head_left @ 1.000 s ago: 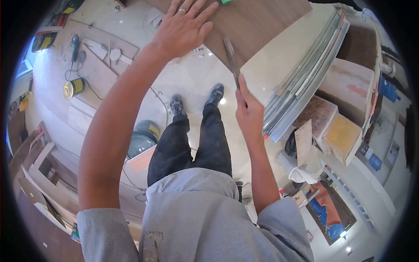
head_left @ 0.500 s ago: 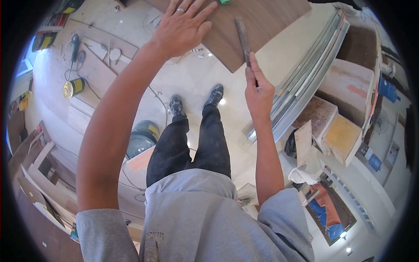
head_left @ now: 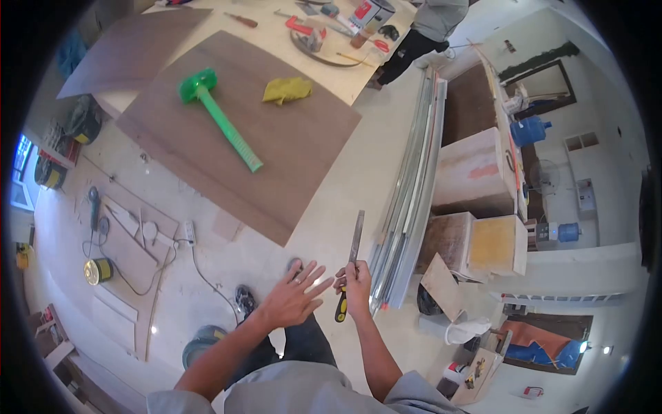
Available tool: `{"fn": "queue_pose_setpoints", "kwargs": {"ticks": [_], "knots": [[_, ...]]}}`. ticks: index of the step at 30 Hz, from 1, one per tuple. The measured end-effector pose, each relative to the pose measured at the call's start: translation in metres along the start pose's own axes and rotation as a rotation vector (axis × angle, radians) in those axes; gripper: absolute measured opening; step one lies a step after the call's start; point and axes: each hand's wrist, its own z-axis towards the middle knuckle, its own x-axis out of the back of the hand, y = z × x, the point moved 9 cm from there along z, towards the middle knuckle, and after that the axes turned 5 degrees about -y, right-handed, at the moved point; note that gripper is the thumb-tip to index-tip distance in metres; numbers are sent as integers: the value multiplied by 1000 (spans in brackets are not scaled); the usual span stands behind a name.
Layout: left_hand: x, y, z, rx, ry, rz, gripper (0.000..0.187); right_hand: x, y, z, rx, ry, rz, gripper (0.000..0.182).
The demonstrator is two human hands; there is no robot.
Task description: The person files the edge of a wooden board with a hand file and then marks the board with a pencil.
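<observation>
Tiled floor (head_left: 364, 150), head view: brown panel (head_left: 303, 162) overlaps pale table (head_left: 252, 45). R hand (head_left: 355, 284) has file (head_left: 357, 238), fingers closed round it, blade pointing away, off panel's near corner. L hand (head_left: 293, 300) open beside it, fingers spread. Green mallet (head_left: 222, 123) lies on panel, handle twd near corner; yellow cloth (head_left: 286, 90) by far R edge.

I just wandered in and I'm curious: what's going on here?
Someone grips a long flat metal tool by its yellow-and-black handle in the right hand. The left hand is open beside it, apparently empty. Ahead, a green mallet and a crumpled yellow item lie on a brown board.
</observation>
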Motion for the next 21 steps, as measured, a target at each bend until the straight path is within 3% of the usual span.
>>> {"fn": "queue_pose_setpoints", "kwargs": {"ticks": [3,4,5,7,8,11,14,21], "knots": [[18,-46,1,157,-16,176,63,8,-8,11,-76,-18,-112,28],[46,-76,-3,157,301,83,62,7,-17,14,-17,16,-320,29],[79,-84,4,252,302,337,60,-3,-30,12,27,-5,-421,32],[141,-107,4,361,416,360,75,-27,-38,12,83,-123,-562,32],[139,-133,0,412,371,451,103,-42,-42,5,69,-178,-533,33],[128,-155,-8,393,261,459,105,-71,-55,-1,142,-261,-544,49],[132,-151,-9,392,213,355,131,-83,-53,-7,250,-339,-620,57],[123,-147,-4,428,243,444,139,-104,-51,-12,319,-394,-731,48]]}}
